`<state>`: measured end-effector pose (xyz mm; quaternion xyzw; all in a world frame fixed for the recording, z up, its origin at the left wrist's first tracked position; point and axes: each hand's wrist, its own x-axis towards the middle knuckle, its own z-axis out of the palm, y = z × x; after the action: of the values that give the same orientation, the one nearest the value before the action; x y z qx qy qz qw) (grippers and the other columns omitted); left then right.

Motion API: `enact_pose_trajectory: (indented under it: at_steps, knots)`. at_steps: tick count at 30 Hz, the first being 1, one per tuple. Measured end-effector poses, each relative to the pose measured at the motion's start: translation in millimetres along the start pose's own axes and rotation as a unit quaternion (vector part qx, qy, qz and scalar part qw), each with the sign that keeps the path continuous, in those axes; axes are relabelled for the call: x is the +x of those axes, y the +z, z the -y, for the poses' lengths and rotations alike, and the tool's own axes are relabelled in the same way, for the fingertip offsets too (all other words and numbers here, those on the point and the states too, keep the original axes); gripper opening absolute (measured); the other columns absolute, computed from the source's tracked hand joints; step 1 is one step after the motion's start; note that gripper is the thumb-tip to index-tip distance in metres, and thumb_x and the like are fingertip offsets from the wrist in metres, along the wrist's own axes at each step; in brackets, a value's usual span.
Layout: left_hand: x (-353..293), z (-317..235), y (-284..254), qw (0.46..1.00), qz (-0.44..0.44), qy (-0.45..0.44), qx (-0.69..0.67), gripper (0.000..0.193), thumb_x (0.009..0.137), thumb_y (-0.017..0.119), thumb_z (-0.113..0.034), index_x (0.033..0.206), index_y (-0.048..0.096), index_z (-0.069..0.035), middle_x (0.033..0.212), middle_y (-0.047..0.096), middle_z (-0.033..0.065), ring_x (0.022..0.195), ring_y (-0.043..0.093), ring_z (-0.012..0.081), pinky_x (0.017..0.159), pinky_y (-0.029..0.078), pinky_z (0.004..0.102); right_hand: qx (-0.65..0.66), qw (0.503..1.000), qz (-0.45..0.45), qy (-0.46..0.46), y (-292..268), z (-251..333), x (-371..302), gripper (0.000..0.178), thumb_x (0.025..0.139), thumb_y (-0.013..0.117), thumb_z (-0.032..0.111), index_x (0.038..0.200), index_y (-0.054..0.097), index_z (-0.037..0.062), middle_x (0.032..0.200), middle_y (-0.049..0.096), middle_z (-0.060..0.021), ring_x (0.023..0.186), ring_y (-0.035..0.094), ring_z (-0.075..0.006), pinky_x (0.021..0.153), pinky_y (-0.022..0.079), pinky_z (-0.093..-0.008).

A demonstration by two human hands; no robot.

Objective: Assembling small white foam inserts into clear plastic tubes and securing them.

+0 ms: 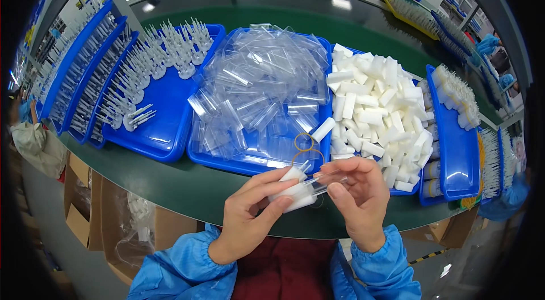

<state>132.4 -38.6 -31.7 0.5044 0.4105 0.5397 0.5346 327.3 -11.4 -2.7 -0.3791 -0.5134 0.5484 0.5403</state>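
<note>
My left hand (248,209) is closed around white foam blocks (301,194), held together in front of me above the table's near edge. Thin translucent prongs stick out of the blocks toward the right. My right hand (363,198) pinches a clear plastic piece (332,178) against those prongs; its far side is hidden by the fingers. Just beyond the hands, two thin tan rubber bands (304,141) lie at the front edge of a blue tray (227,162) heaped with clear plastic sleeves (261,84). A lone white foam block (324,129) rests near the bands.
To the right, white foam blocks (377,107) fill another tray. Blue trays at the left (164,140) hold pronged white pieces (184,50). A tilted blue tray (458,158) with bundled pieces (454,93) stands far right. Cardboard boxes (108,203) sit below the table; other workers are around.
</note>
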Motion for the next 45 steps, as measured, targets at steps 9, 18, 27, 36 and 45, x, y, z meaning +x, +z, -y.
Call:
enact_pose_trajectory:
  at_steps: [9,18,27,36,45]
  knots:
    - [-1.5,3.6,0.3,0.999,0.010,0.029,0.009,0.024,0.094,0.068,0.000,0.117,0.072,0.000,0.134,0.060,0.0149,0.114,0.064,0.0201,0.092,0.054,0.0294,-0.162,0.974,0.079,-0.135,-11.6,-9.8,-2.8,0.030,0.089,0.069,-0.005,0.117,0.058,-0.0019,0.114,0.069,-0.0165,0.111,0.066,-0.0264,0.106,0.046,-0.0429]
    - [1.2,-7.7,13.0,0.967,-0.017,0.105,0.232,0.031,0.088,0.073,0.000,0.119,0.072,-0.003,0.132,0.062,0.0199,0.112,0.068,0.0292,0.093,0.055,0.0346,-0.285,0.933,0.016,-0.218,-4.9,-12.9,-11.9,0.029,0.089,0.069,-0.004,0.116,0.060,-0.0001,0.114,0.070,-0.0112,0.106,0.068,-0.0206,0.112,0.038,-0.0464]
    - [0.7,-6.8,8.3,0.943,0.038,0.161,0.290,0.039,0.088,0.071,0.000,0.127,0.067,-0.003,0.140,0.056,0.0210,0.119,0.064,0.0317,0.093,0.056,0.0353,-0.025,0.999,0.033,-0.002,-8.7,-1.3,-10.1,0.037,0.092,0.069,-0.001,0.124,0.053,-0.0057,0.118,0.068,-0.0172,0.108,0.067,-0.0217,0.104,0.048,-0.0354]
    - [-9.5,8.4,1.1,0.989,0.035,0.046,-0.132,0.034,0.085,0.070,0.014,0.115,0.058,0.005,0.124,0.049,0.0137,0.132,0.052,0.0401,0.105,0.055,0.0446,-0.024,0.998,0.060,0.007,-34.1,-4.9,-3.1,0.027,0.085,0.078,0.002,0.110,0.066,-0.0006,0.110,0.070,-0.0112,0.110,0.062,-0.0207,0.109,0.039,-0.0396]
    - [-9.0,9.0,3.9,0.985,0.038,0.033,-0.165,0.041,0.083,0.073,0.013,0.119,0.053,0.006,0.126,0.051,0.0158,0.127,0.057,0.0350,0.103,0.055,0.0431,-0.008,0.997,0.073,0.031,-19.0,1.3,-5.4,0.028,0.083,0.080,0.001,0.107,0.066,0.0004,0.106,0.071,-0.0097,0.106,0.062,-0.0203,0.102,0.043,-0.0372]
